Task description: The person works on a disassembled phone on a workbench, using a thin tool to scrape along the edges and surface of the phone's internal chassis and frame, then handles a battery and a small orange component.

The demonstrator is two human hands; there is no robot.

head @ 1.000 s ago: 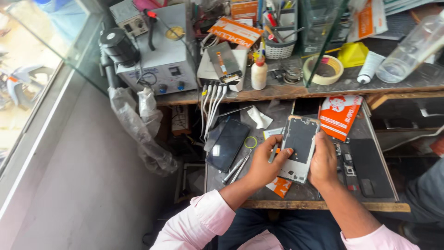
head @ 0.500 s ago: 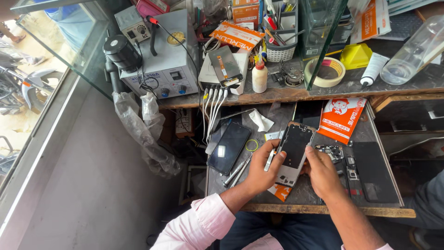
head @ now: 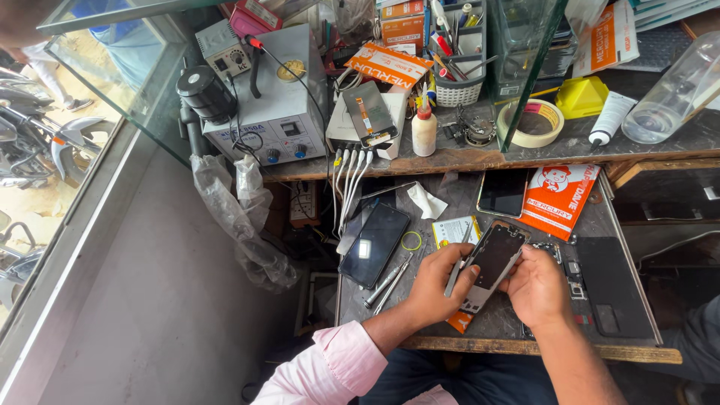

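Phone lifted and tilted since a second ago.
Left hand (head: 442, 281) clamps tweezers (head: 457, 262) against the opened phone (head: 495, 259); right hand (head: 536, 285) grips its lower edge above the surface (head: 517, 330).

Both forearms reach in from six o'clock toward twelve. The left hand (head: 437, 281), pink-sleeved at the elbow, curls its fingers closed toward three o'clock. The right hand (head: 537, 287), bare-armed, curls closed toward nine o'clock.

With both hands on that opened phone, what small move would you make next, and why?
Probably ease the tweezers toward the opened phone. The left hand grips them against its edge, tip pointing away, while the right hand steadies the other side above the bench.
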